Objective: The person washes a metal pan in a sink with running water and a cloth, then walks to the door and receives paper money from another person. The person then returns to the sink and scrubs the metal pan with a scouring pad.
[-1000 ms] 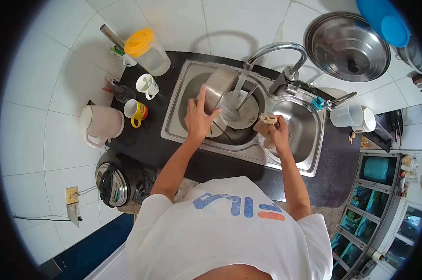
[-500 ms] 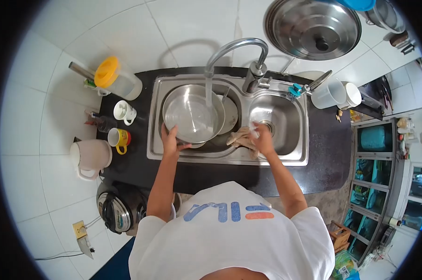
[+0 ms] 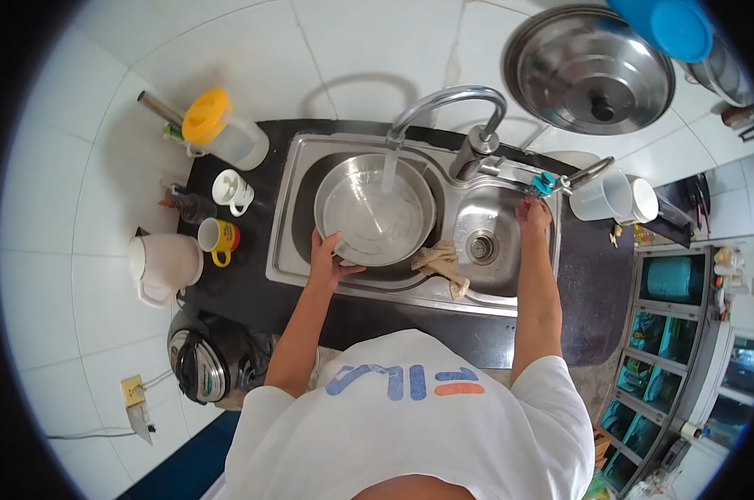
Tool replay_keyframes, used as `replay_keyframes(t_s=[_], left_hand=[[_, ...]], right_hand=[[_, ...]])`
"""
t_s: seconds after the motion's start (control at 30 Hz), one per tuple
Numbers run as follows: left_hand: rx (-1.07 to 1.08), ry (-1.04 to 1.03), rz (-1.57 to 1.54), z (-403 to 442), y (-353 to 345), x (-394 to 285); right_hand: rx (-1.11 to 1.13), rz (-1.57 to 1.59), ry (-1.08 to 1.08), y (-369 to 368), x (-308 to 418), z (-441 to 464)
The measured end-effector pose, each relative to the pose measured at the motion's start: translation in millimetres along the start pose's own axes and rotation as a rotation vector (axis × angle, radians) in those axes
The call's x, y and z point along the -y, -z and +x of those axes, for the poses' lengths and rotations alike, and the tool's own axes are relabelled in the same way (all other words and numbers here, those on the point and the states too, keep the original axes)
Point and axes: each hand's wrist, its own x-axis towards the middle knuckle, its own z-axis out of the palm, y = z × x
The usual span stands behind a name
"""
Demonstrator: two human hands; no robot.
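Observation:
A round stainless steel basin (image 3: 364, 221) sits in the larger left bowl of the sink, with water in it. My left hand (image 3: 331, 260) grips its near left rim. Water runs down into the basin from the curved faucet (image 3: 448, 96). At the far right corner of the sink, my right hand (image 3: 533, 217) has its fingers drawn together beside a teal-wrapped small tap (image 3: 545, 183). Some red shows at those fingertips, too small to name. A beige rag (image 3: 443, 268) lies over the divider between the sink bowls, apart from both hands.
Left of the sink stand a white mug (image 3: 231, 193), a yellow mug (image 3: 217, 240), a yellow-lidded jug (image 3: 227, 137) and a kettle (image 3: 164, 265). A large metal lid (image 3: 552, 71) hangs on the wall. Plastic containers (image 3: 598, 196) stand at the right.
My right hand has left the rag and moved right and away from me to the sink's far corner. The basin now sits flatter, my left hand still on it. The view has shifted.

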Motion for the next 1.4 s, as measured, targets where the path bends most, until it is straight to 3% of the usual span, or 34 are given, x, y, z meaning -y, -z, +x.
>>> replay_keyframes(t_s=[0.2, 0.3, 0.47, 0.53, 0.63, 0.73, 0.83, 0.93, 1.03, 1.13, 1.33, 1.4], left_hand=[[0.009, 0.007, 0.015, -2.1, -1.1, -0.2], [0.005, -0.005, 0.056, -6.1, -3.1, -2.5], [0.005, 0.008, 0.093, -8.8, -11.0, 1.0], [0.067, 0.006, 0.071, -7.5, -11.3, 7.4], [0.089, 0.023, 0.036, -10.2, -11.4, 11.5], [0.060, 0.003, -0.011, -9.4, -12.4, 10.6], [0.040, -0.037, 0.046, -12.9, -18.6, 6.5], [0.036, -0.037, 0.065, -11.3, -21.7, 3.3], [0.026, -0.059, 0.053, -7.7, -16.3, 3.8], [0.019, -0.082, 0.045, -3.5, -13.6, 7.3], [0.012, -0.034, 0.042, 2.7, -15.1, 8.3], [0.018, -0.013, 0.046, 2.2, -12.5, 10.1]], right_hand=[[-0.038, -0.216, -0.110, 26.8, -35.7, -29.9], [0.183, -0.313, 0.289, 5.7, -36.5, -92.6], [0.805, -0.693, 0.530, -59.2, -20.8, -198.4], [0.905, -0.772, 0.643, -90.1, -24.5, -230.6], [0.727, -0.978, 1.143, -118.0, -40.4, -246.4], [0.918, -1.076, 1.101, -127.4, -53.5, -252.4], [0.957, -1.148, 1.112, -135.6, -69.6, -251.1], [0.928, -1.073, 1.076, -142.1, -62.4, -256.6], [0.740, -1.075, 1.319, -139.6, -47.7, -263.9], [0.923, -1.235, 0.981, -130.5, -58.2, -246.7], [1.085, -1.341, 1.210, -129.8, -77.5, -261.2], [1.276, -1.250, 1.210, -133.2, -74.5, -264.6]])
